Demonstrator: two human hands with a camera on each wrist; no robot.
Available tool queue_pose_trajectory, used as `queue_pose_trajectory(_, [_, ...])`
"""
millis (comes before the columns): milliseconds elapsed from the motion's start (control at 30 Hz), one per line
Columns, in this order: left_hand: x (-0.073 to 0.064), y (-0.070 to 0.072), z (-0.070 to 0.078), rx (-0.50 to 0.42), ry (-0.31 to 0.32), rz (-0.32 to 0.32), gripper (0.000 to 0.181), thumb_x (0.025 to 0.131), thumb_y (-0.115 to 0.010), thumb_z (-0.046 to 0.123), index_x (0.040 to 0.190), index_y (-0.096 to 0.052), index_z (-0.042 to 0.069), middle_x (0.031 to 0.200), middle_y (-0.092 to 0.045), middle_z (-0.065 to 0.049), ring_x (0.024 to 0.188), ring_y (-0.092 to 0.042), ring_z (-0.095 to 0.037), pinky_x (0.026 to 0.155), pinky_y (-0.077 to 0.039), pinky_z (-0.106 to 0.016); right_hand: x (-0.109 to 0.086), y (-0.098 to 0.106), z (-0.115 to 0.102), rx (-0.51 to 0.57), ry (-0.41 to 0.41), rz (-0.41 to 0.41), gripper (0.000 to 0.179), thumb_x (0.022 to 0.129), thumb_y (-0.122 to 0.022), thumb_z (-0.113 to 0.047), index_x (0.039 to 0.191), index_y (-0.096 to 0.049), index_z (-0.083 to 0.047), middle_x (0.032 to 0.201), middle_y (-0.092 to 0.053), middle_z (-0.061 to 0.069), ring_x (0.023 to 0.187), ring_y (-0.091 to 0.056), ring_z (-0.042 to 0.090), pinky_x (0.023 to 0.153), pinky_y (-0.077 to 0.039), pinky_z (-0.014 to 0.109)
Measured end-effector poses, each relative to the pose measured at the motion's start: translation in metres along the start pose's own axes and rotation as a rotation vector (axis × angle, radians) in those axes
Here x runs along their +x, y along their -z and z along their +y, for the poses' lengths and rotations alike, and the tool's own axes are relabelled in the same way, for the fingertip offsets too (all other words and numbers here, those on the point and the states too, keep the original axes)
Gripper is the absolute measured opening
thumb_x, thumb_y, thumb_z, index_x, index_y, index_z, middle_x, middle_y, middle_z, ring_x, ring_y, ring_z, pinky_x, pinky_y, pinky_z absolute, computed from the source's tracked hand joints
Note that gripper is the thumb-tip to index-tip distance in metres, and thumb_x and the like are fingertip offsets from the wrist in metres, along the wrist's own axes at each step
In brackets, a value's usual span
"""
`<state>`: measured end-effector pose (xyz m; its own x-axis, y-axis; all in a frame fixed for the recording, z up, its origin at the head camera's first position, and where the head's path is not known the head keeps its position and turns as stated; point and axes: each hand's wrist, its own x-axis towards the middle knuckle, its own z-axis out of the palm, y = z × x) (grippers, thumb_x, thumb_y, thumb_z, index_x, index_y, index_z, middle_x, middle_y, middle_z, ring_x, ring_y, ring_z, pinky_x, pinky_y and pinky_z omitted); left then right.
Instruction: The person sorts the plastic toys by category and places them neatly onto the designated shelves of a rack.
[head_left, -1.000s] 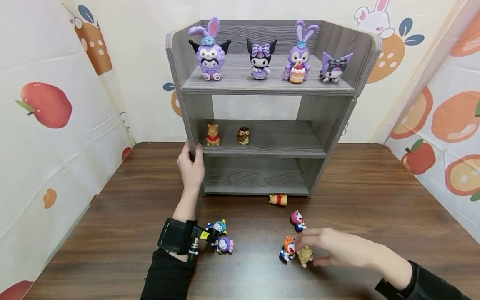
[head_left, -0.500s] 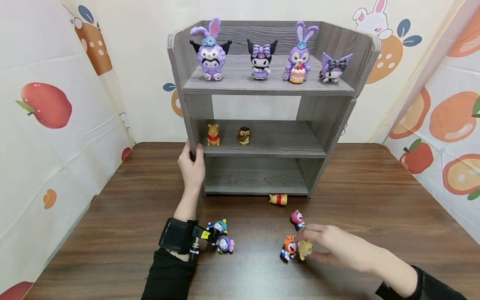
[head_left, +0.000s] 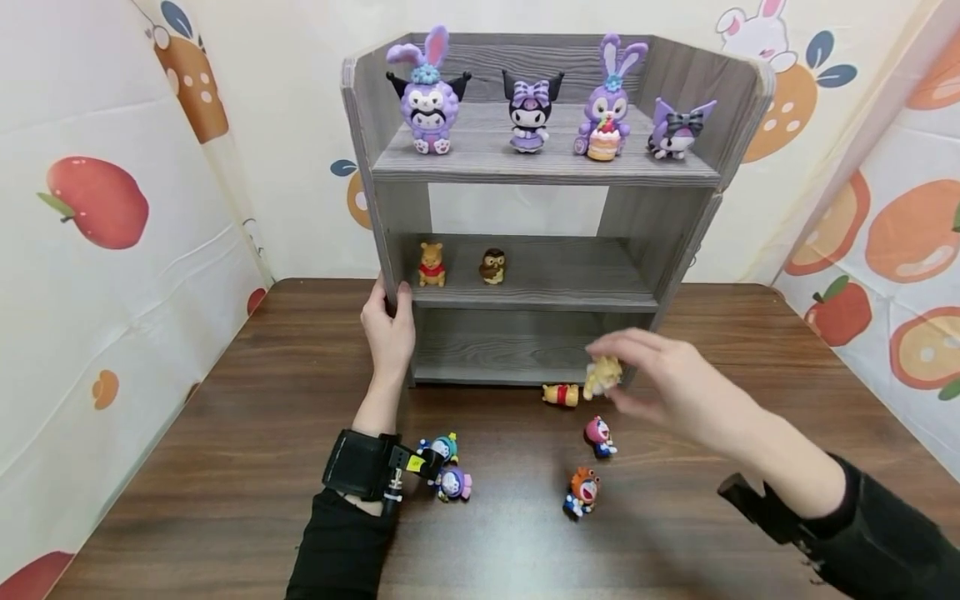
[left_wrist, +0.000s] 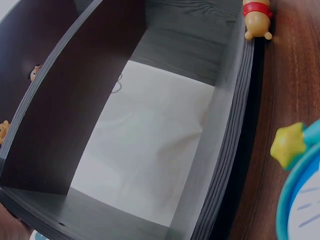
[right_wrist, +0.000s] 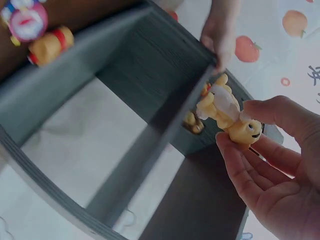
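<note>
My right hand (head_left: 686, 383) pinches a small yellow animal figurine (head_left: 602, 377) with a white belly between thumb and fingers, raised in front of the grey shelf's lower right part. In the right wrist view the same hand (right_wrist: 280, 165) holds it by the head. My left hand (head_left: 390, 337) grips the left side panel of the grey toy shelf (head_left: 540, 172), thumb at its front edge. A yellow bear figurine (head_left: 432, 267) in a red shirt and a brown owl figurine (head_left: 492, 267) stand on the middle board.
Four-figure top row aside, a bear figurine (head_left: 561, 394) lies before the shelf. A pink-headed figurine (head_left: 600, 437) and an orange-headed one (head_left: 582, 492) lie nearer. Teal (head_left: 442, 448) and purple (head_left: 453, 483) figurines lie beside my left wrist.
My right hand has taken up the yellow animal figurine from beside the orange-headed one and moved it forward to the shelf. My left hand keeps its grip on the side panel.
</note>
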<state>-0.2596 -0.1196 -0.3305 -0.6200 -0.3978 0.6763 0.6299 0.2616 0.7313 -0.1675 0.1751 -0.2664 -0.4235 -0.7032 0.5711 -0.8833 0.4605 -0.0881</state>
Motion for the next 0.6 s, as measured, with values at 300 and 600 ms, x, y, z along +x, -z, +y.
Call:
queue_pose_trajectory(300, [0.001, -0.001, -0.012, 0.002, -0.005, -0.001, 0.027, 0.086, -0.047, 0.003, 0.109, -0.058, -0.003, 0.087, -0.061, -0.018, 0.069, -0.046, -0.012, 0.062, -0.039, -0.024, 0.055, 0.021, 0.016, -0.056, -0.079, -0.036, 0.041, 0.065, -0.07, 0.008, 0.104, -0.058, 0.003, 0.095, -0.06, 0.01, 0.081, -0.057, 0.018, 0.068, -0.048, 0.033])
queue_pose_trajectory(600, [0.001, 0.0, -0.011, 0.029, 0.001, 0.006, 0.022, 0.086, -0.047, 0.005, 0.102, -0.059, -0.005, 0.068, -0.053, -0.012, 0.058, -0.041, -0.01, 0.053, -0.034, -0.022, 0.092, 0.013, 0.042, -0.082, -0.214, -0.135, 0.037, 0.071, -0.067, 0.004, 0.106, -0.057, 0.008, 0.098, -0.058, 0.018, 0.08, -0.056, 0.025, 0.069, -0.047, 0.037])
